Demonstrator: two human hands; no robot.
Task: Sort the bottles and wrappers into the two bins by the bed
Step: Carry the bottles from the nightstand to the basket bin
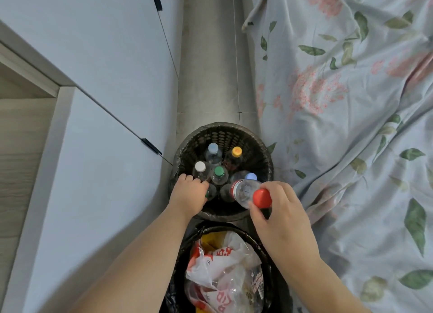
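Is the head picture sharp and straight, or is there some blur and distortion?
Head view: wide-angle bending curves the cabinet edges; lighting is soft and even; bottle bin fairly sharp; wrappers nearest the camera look slightly soft.

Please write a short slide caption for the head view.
Right hand lowers a red-capped bottle into the bottle bin; left hand reaches in.

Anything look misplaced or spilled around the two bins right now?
Nothing stands out. The far bin holds only upright bottles, the near bin only wrappers. The right hand grips a red-capped bottle over the far bin.
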